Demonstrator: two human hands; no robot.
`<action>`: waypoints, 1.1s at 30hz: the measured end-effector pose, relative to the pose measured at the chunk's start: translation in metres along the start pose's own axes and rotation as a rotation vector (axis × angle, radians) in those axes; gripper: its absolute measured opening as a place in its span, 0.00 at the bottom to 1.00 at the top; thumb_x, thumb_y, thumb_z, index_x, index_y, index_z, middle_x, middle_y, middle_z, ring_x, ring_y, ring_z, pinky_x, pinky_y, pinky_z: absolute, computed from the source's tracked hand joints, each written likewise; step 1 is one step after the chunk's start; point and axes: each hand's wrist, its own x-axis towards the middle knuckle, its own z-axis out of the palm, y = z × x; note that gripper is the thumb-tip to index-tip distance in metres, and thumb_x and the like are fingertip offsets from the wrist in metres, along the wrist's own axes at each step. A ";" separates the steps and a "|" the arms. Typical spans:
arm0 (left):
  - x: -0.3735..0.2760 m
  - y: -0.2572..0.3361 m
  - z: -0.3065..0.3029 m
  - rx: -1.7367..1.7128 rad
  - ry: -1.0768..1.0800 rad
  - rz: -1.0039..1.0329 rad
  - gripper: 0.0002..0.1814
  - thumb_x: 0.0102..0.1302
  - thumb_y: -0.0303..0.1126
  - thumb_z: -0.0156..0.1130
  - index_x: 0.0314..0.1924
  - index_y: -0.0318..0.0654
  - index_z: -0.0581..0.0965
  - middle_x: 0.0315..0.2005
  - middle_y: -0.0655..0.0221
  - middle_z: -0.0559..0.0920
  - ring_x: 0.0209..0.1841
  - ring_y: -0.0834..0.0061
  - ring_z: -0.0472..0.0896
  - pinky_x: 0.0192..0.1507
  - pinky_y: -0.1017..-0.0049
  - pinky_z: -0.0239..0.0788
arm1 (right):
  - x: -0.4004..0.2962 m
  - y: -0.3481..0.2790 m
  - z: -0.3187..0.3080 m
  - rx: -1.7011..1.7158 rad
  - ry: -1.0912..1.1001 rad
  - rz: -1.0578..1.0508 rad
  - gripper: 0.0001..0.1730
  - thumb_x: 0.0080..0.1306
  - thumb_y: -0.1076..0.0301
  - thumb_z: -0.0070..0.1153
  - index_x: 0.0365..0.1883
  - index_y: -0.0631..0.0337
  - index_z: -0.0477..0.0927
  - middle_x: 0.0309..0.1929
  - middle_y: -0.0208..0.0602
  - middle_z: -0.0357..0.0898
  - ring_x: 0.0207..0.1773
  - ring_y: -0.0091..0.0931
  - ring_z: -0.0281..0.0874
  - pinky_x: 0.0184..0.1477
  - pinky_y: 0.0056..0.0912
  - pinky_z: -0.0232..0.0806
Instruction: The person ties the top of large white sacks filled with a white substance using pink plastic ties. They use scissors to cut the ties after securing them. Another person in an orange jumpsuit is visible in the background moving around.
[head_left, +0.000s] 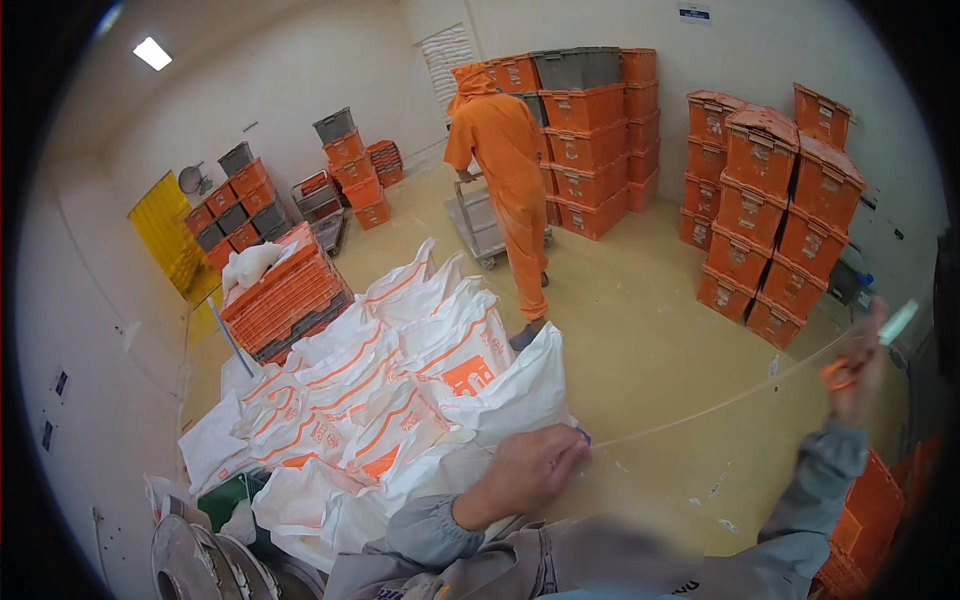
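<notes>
My left hand (529, 461) is closed at the lower middle, over the edge of the white sacks, with a bit of something blue at its fingertips. A thin, pale strand (694, 416) stretches from it to my raised right hand (859, 375) at the far right. The right hand is blurred and holds scissors with orange handles (841, 373); a pale, blurred object sticks out past its fingers. Several white woven sacks (352, 375) with orange print stand packed together before me, at the left. Grey sleeves cover both forearms.
A person in orange coveralls (502, 165) holds the handle of a platform trolley (480, 217) beyond the sacks. Stacks of orange crates (750, 210) stand at the right, the back and the left. Collapsed crates (285, 300) are left of the sacks; a green bin (232, 499) is lower left.
</notes>
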 end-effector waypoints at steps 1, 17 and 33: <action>0.004 -0.007 -0.001 -0.014 -0.051 0.057 0.09 0.65 0.34 0.53 0.33 0.36 0.77 0.27 0.60 0.79 0.31 0.57 0.78 0.33 0.65 0.70 | 0.018 -0.048 -0.026 -0.063 0.024 -0.134 0.23 0.74 0.70 0.38 0.66 0.60 0.58 0.22 0.19 0.56 0.21 0.12 0.51 0.22 0.12 0.52; 0.040 0.027 -0.005 0.001 -0.015 0.170 0.07 0.62 0.31 0.58 0.31 0.36 0.77 0.24 0.62 0.78 0.25 0.64 0.77 0.27 0.71 0.68 | 0.127 -0.113 -0.164 -0.383 0.114 -0.281 0.24 0.73 0.65 0.40 0.65 0.64 0.61 0.45 0.30 0.70 0.38 0.13 0.65 0.33 0.15 0.60; 0.053 -0.072 -0.089 -0.337 -0.189 -0.141 0.14 0.60 0.20 0.49 0.48 0.37 0.69 0.40 0.71 0.71 0.41 0.81 0.70 0.45 0.79 0.63 | 0.018 0.026 -0.042 -1.050 -0.023 0.224 0.17 0.68 0.55 0.49 0.47 0.54 0.78 0.43 0.26 0.78 0.43 0.15 0.74 0.25 0.12 0.55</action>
